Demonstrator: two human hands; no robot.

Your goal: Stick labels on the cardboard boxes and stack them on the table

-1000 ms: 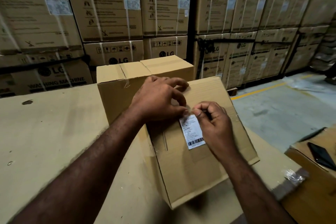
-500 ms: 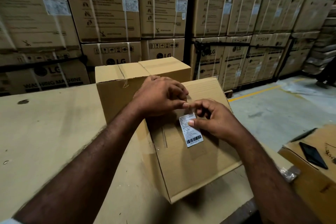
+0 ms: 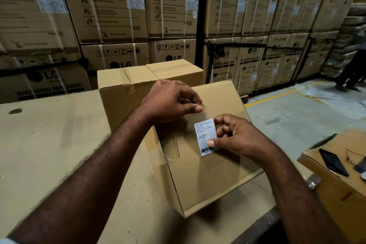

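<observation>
The right grip point(image 3: 237, 138) pinches a white barcode label point(image 3: 205, 134) by its right edge, thumb low and fingers high, over the top face of the nearer cardboard box point(image 3: 208, 180). The left grip point(image 3: 170, 103) pinches a clear film point(image 3: 204, 114) that reaches the label's top edge. That box touches a second box point(image 3: 138, 83) behind it on the counter point(image 3: 49, 144).

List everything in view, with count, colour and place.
boxes: two, brown, on the table, near one in front of the far one
table: one, brown, under the boxes
label: one, white with barcode, over the near box
film: one, clear, between the hands
cartons: many, brown, stacked behind
side box: one, brown, far right
phone: one, black, on the side box
left hand: pinches the film
right hand: pinches the label
</observation>
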